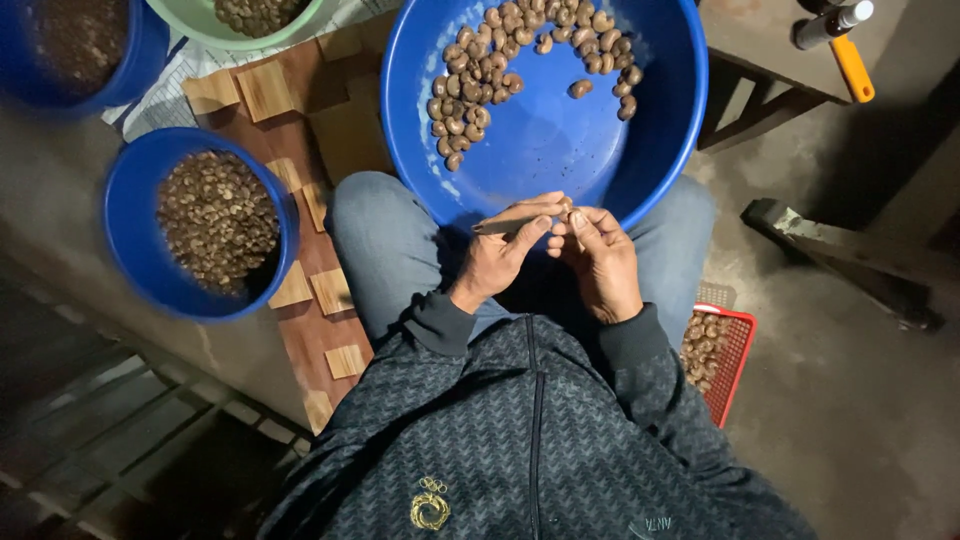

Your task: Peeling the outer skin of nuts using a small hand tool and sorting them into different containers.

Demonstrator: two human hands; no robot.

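Note:
My left hand (497,258) grips a small dark blade (508,223) that points left, thumb pressed along it. My right hand (600,262) pinches a single cashew nut (566,208) at its fingertips, touching the blade's end. Both hands meet over my lap, at the near rim of a large blue basin (560,150). Several brown cashew nuts (480,70) lie in an arc along the basin's far and left side.
A blue bowl (135,235) of small dark pieces sits at my left on a wooden board (300,150) with square wood blocks. A red basket (728,365) of nuts is by my right hip. A green bowl (200,30), another blue bowl (140,60) and an orange-handled tool (852,68) lie farther off.

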